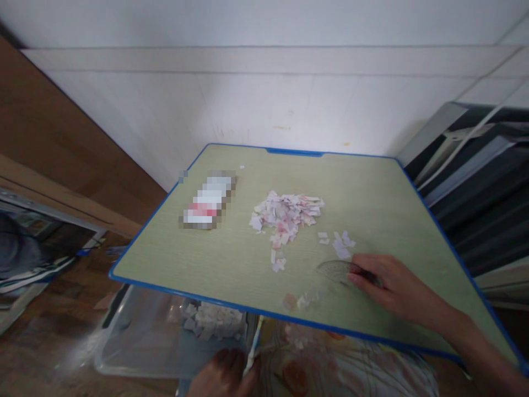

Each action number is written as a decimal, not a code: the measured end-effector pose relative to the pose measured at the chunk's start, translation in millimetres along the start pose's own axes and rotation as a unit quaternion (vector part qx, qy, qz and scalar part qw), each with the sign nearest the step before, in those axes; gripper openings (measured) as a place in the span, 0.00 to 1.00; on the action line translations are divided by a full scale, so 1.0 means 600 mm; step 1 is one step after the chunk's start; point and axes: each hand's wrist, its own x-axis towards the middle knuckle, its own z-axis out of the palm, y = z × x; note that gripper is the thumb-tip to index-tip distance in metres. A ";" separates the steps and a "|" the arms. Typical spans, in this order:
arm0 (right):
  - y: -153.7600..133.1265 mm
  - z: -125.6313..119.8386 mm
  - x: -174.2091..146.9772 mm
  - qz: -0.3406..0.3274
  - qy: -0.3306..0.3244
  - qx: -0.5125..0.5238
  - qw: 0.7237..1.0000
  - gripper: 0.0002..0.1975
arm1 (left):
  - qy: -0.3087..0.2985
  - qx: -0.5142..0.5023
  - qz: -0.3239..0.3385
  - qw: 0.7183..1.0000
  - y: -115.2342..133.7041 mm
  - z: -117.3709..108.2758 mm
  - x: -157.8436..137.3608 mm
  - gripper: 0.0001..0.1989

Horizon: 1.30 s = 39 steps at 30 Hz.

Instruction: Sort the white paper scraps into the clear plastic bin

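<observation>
My right hand [382,278] grips a clear protractor [333,269], its curved edge lying over the table toward the left. Below the table's front edge, the closed fingers of my left hand [227,375] pinch the white hem of a fruit-patterned cloth [314,364]. Scraps rest on that cloth under the table edge. A heap of torn white and pinkish paper scraps [285,212] lies mid-table. Several smaller scraps [341,245] sit just beyond my right hand. Blurred pieces [303,299] appear close to the front edge, left of the protractor.
The pale green table [165,256] has a blue rim and stands against a white wall [256,105]. A pixelated phone-like object [209,201] lies at its left. Below, a clear plastic bin [140,331] holds paper scraps [215,320]. Dark folded items [479,182] lean at right.
</observation>
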 end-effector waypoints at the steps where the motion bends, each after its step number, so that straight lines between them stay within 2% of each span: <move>1: -0.003 0.001 0.006 0.002 0.009 0.003 1.000 0.12 | 0.001 0.003 -0.002 1.000 0.001 0.001 0.000 0.20; 7: -0.023 0.001 0.051 0.037 0.063 -0.038 0.997 0.10 | 0.006 0.020 -0.002 1.000 -0.001 0.003 -0.003 0.20; 17: -0.037 0.006 0.052 -0.024 -0.015 -0.019 0.999 0.11 | 0.003 0.024 -0.002 1.000 0.000 0.002 0.000 0.18; 27: -0.073 0.006 0.088 -0.141 -0.078 -0.051 0.986 0.08 | -0.002 0.026 0.006 1.000 -0.002 0.006 -0.005 0.19; 35: -0.100 -0.002 0.117 -0.258 -0.131 -0.068 0.955 0.10 | -0.009 0.028 0.005 1.000 -0.003 0.006 -0.004 0.20; 39: -0.100 -0.008 0.114 -0.287 -0.153 -0.086 0.942 0.10 | -0.015 0.031 0.002 0.999 -0.002 0.005 -0.005 0.21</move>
